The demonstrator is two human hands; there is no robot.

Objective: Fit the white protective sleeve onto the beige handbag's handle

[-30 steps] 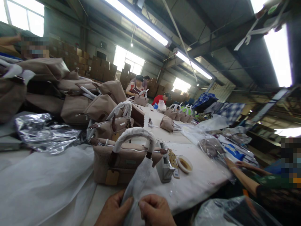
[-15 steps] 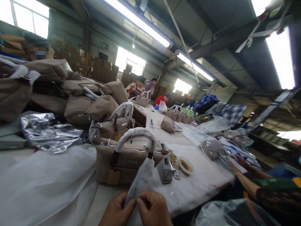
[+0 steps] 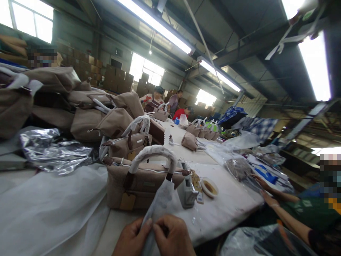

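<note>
White strip (image 3: 160, 200) runs from the taupe handbag (image 3: 114, 188); in front of the handbag, left hand (image 3: 132, 236) and right hand (image 3: 173, 235) pinch the strip. Even tension should limit creases.

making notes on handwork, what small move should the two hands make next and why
Probably fold the white sheet a little narrower. The left hand and right hand pinch it close together, it looks broader just above them, and its upper end meets the foot of the white-wrapped handle on the bag.
</note>
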